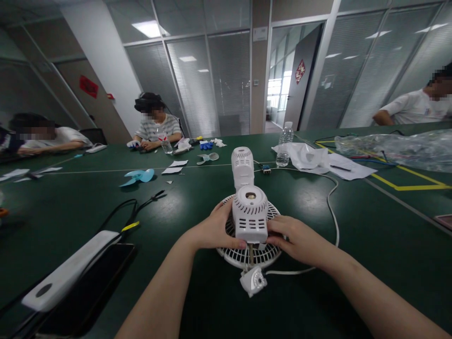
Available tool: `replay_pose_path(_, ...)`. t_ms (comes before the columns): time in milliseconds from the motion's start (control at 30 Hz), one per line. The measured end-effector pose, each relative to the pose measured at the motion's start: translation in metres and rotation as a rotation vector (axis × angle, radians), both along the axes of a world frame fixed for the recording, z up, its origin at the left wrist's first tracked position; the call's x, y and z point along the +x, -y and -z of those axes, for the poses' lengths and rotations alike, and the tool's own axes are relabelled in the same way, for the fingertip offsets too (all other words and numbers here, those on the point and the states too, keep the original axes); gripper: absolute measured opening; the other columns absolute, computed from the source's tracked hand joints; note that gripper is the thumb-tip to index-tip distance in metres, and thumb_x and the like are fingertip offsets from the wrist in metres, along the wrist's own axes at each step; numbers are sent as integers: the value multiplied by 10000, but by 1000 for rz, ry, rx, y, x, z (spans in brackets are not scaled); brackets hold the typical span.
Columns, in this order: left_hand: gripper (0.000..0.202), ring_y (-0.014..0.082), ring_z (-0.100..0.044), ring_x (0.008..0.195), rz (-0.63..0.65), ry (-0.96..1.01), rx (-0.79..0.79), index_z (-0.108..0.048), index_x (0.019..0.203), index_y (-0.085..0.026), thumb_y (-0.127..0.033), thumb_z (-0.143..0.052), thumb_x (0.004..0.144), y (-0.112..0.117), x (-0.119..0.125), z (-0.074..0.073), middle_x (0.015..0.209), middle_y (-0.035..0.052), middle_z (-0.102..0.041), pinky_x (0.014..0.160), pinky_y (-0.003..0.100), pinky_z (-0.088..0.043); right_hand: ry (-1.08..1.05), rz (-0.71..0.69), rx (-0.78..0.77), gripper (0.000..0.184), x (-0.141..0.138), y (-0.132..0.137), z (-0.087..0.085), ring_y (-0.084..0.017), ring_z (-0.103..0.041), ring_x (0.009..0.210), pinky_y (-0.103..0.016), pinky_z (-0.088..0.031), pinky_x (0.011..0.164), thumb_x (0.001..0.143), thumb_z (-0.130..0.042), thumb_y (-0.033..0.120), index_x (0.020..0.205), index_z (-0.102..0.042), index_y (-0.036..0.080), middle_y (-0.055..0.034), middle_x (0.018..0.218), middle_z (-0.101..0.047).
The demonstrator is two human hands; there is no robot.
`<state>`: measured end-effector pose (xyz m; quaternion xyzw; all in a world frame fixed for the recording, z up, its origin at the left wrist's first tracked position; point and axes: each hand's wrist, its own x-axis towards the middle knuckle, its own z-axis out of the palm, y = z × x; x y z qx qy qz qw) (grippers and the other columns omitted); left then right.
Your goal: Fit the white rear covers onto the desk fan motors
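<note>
A white fan motor housing (251, 214) with slotted vents stands in front of me over a round white fan grille (233, 256). My left hand (215, 228) wraps its left side, thumb at the lower front edge. The fingers of my right hand (291, 235) press against its right side near the bottom. Below the housing, wires lead to a small white fan part (253, 281) resting on the table. Another white vented housing piece (242, 167) stands just behind. A white cable (332, 207) curves around to the right.
On the green table (169, 278) lie a black phone (88, 287), a white power strip (70, 268) and blue fan blades (137, 176). A water bottle (284, 143) stands near white paper (349, 165) and plastic wrapping (395, 148). Several people sit around the table.
</note>
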<state>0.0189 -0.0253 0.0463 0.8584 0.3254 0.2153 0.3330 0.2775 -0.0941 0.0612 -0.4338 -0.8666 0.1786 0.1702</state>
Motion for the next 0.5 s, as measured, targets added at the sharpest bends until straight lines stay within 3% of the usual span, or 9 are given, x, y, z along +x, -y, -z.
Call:
replay_pose_path(233, 1084, 394, -270, 1412, 8, -34, 21, -274, 1477, -227, -514, -831, 593, 1, 0, -3, 1497, 137, -370, 1171, 608, -143, -7, 42, 25, 155, -2, 5, 0, -218, -614, 920, -384, -492, 828, 877, -623, 300, 1012, -642, 227, -45, 986, -676)
replay_pose_path(400, 1215, 403, -212, 1437, 25, -55, -34, -197, 1509, -226, -503, -862, 531, -1, -5, 1, 1539, 142, -303, 1177, 610, -124, 5, 125, 72, 289, -4, 6, 1, -252, -600, 933, -430, -490, 835, 761, -745, 405, 928, -615, 209, -57, 987, -650)
replay_pose_path(500, 1217, 399, -222, 1437, 10, -36, -50, -204, 1506, -234, -495, -870, 521, -2, -4, 2, 1538, 139, -304, 1178, 609, -137, -51, 213, 124, 467, -4, 4, 6, -280, -571, 1047, -460, -479, 900, 650, -832, 376, 993, -565, 205, -79, 1118, -609)
